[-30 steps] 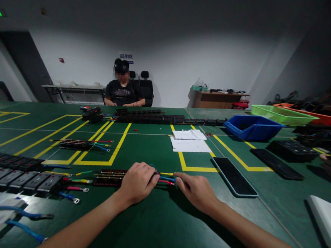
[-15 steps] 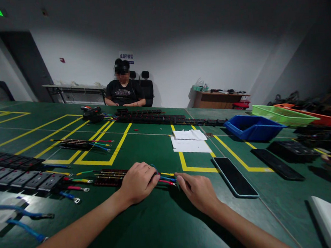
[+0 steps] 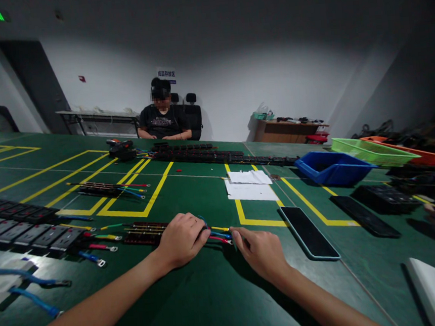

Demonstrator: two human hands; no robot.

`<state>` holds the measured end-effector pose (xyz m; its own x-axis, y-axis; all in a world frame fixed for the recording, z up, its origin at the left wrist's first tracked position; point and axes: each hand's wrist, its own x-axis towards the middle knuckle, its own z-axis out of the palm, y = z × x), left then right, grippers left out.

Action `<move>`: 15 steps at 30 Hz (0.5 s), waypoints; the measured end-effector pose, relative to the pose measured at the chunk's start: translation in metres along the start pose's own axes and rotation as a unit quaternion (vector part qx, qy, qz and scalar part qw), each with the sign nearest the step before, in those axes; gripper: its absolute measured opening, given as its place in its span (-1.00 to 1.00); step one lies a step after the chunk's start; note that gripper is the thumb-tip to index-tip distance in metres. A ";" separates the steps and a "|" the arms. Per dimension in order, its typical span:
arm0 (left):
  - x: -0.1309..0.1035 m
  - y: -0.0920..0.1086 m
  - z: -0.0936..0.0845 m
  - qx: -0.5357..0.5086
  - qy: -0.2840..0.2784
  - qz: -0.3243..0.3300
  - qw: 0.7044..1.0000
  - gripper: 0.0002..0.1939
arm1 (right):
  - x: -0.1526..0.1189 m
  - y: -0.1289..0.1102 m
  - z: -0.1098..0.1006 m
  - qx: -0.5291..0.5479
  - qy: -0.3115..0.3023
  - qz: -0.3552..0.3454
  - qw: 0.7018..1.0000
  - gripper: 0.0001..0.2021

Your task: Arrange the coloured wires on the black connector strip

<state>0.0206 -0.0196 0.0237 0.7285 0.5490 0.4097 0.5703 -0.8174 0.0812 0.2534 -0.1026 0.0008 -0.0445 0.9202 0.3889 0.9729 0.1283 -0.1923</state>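
Reaching in from 8 o'clock, the bare left hand lies palm down, knuckles arched, its thumb and fingers closed on a bundle of blue, yellow and red insulated wires with metal ring ends. The bare right hand enters from 4 o'clock, fingers curled, thumb and forefinger at the wire tips; whether they pinch one cannot be told. The hands are apart, the wire ends between them over the green desk. A dark strip with brass-coloured bars shows at 9 o'clock. Farther off, at 2 o'clock, stands an open blue plastic bin, its dark inside unreadable; beyond it, a light-green plastic basket and an orange plastic basket with dark objects in it.
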 end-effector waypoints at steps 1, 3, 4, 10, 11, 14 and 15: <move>0.000 0.000 0.000 0.000 -0.002 0.000 1.000 -0.67 | 0.000 0.000 0.000 0.001 0.006 0.001 1.000 -0.65; 0.001 0.000 0.000 0.000 -0.006 0.000 1.000 -0.66 | -0.001 0.002 0.001 0.004 0.025 0.011 1.000 -0.65; 0.001 0.000 0.000 0.001 -0.008 -0.001 1.000 -0.66 | -0.001 0.004 0.002 0.006 0.037 0.019 0.999 -0.65; 0.001 0.000 0.001 -0.001 -0.008 0.000 1.000 -0.66 | -0.001 0.009 0.002 0.077 0.071 -0.005 0.994 -0.63; 0.001 0.000 0.001 -0.002 -0.006 0.001 1.000 -0.67 | -0.001 0.008 0.002 0.086 0.067 -0.020 0.994 -0.63; 0.001 0.000 0.001 0.001 -0.003 0.002 1.000 -0.67 | -0.001 0.007 0.000 0.090 0.046 -0.039 0.994 -0.63; 0.001 -0.001 0.001 0.002 -0.003 0.002 1.000 -0.67 | -0.001 0.006 0.000 0.091 0.037 -0.039 0.994 -0.64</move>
<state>0.0218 -0.0182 0.0235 0.7333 0.5464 0.4045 0.5686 -0.8191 0.0758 0.2595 -0.1024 -0.0006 -0.0945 0.8758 0.4733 0.9097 0.2691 -0.3164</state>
